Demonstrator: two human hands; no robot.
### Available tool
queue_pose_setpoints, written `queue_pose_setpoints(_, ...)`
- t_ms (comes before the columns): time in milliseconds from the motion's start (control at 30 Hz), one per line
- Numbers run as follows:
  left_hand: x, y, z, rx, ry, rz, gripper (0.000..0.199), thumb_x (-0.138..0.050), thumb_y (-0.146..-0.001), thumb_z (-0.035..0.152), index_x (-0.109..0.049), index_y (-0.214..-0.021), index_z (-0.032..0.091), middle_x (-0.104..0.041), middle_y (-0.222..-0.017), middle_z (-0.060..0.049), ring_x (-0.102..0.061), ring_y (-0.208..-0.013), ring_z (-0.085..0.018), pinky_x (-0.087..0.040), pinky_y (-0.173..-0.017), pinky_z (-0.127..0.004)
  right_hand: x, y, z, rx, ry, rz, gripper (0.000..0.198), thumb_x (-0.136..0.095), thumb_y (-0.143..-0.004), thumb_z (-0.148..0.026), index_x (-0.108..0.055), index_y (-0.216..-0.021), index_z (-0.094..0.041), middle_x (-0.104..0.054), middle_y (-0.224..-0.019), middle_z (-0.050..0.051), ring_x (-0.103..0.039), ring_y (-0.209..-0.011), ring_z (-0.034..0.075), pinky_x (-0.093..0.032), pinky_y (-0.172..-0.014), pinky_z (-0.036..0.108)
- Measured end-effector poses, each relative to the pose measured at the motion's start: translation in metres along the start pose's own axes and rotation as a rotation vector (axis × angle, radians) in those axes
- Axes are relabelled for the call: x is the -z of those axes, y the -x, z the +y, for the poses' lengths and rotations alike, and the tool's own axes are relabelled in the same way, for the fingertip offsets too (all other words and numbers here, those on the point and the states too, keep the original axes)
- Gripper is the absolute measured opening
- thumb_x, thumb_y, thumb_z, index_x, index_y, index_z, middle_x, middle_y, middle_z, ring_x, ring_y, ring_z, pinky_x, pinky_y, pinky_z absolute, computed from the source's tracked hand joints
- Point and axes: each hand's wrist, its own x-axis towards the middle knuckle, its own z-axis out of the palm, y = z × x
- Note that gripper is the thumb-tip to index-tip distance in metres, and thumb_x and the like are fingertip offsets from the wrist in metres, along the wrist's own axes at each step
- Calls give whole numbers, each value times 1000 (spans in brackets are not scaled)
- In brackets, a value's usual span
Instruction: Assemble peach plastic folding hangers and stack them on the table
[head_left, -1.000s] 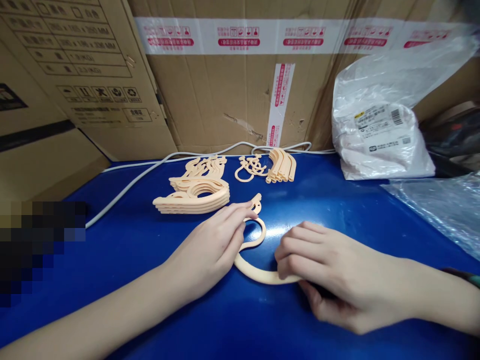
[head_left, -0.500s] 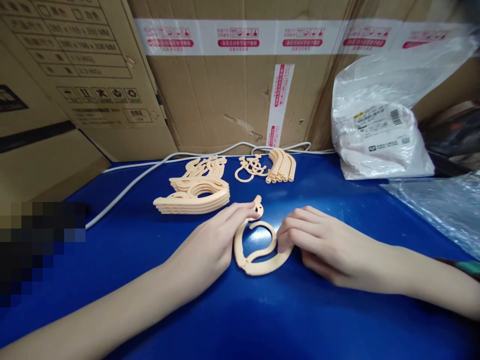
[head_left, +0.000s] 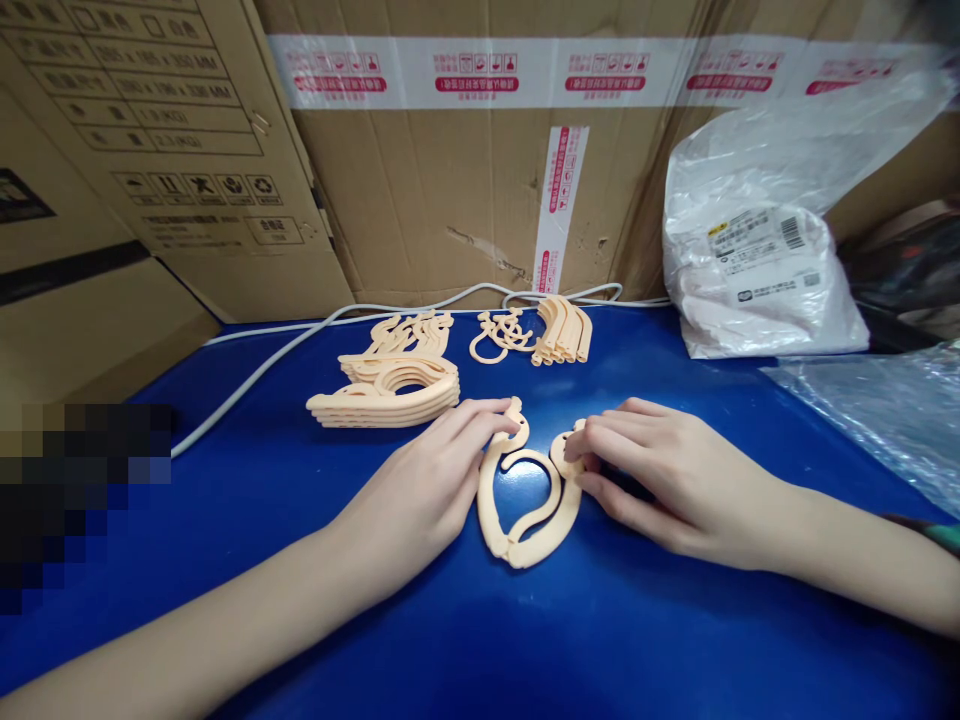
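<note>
A cream plastic folding clothes hanger (head_left: 489, 515) lies on the blue tabletop, its two curved arms meeting at the joint nearest me and its hook curling between them. My left hand (head_left: 457, 465) is closed on the left arm, fingers over the top near the round end piece with holes. On the other side my right hand (head_left: 645, 475) pinches the right arm near its round end piece, thumb below and fingers above. Part of each end is hidden by fingers. Beyond my left hand sits a stack of folded cream hangers (head_left: 390, 405).
Farther back lie more cream pieces (head_left: 412, 333), a small heap of loose hooks (head_left: 502, 330) and a bundle of curved hanger arms (head_left: 562, 330). A white cable (head_left: 255, 385) runs behind them. Cardboard boxes (head_left: 435, 200) wall the back; a plastic bag (head_left: 757, 260) stands right.
The hanger's right arm has swung inward and up, bringing its round end closer to the left one. My right hand has shifted along with it; the joint has slid slightly toward me.
</note>
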Motion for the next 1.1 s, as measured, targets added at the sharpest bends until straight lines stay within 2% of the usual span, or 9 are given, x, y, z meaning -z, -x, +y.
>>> queue_pose_setpoints(267,3,1,3,-37,-35,-5,37,-37,-93,11,-46,-128,20,-45,-143,-10,-40,-136,-20,-35,-113,-41,1,-1,-1,-3,36,19,27,-42,-99,-36,-58,-95,-15,-62,-81,6,-57,-73,19,-37,-69,32)
queue_pose_setpoints(433,5,1,8,-39,-28,-55,46,-45,-86,10,-43,-131,20,-40,-148,-10,-32,-140,-22,-30,-117,-45,1,0,-1,14,57,15,42,-40,-98,-50,-60,-103,-13,-62,-83,8,-56,-76,22,-37,-71,34)
queue_pose_setpoints(633,6,3,11,-54,-5,-90,61,-53,-78,11,-38,-136,23,-35,-152,-8,-27,-143,-24,-26,-119,-48,2,1,-1,34,45,-12,49,-42,-95,-56,-61,-106,-12,-63,-89,12,-56,-80,23,-40,-73,37)
queue_pose_setpoints(733,6,3,11,-44,3,-108,62,-59,-79,18,-37,-137,22,-33,-153,-9,-26,-144,-25,-26,-118,-49,2,0,-2,39,-1,-34,50,-48,-92,-58,-61,-107,-13,-64,-99,14,-57,-88,25,-42,-79,39)
queue_pose_setpoints(900,6,2,13,-43,12,-126,62,-63,-83,31,-37,-138,20,-36,-151,-11,-28,-143,-25,-30,-117,-47,1,-1,-5,56,-75,-113,64,-59,-83,-63,-53,-125,-15,-56,-129,15,-53,-113,27,-39,-96,42)
queue_pose_setpoints(1000,6,2,12,-26,-5,-153,71,-66,-82,37,-33,-141,18,-35,-152,-13,-29,-143,-27,-30,-116,-49,0,0,-4,70,-71,-145,64,-57,-86,-60,-48,-132,-16,-52,-137,15,-48,-124,27,-33,-105,44)
queue_pose_setpoints(1100,4,2,10,-30,-29,-179,84,-69,-79,50,-27,-145,17,-34,-153,-16,-30,-143,-30,-30,-116,-52,0,1,-2,62,-62,-127,69,-58,-85,-61,-46,-134,-16,-52,-137,15,-48,-123,28,-35,-103,44)
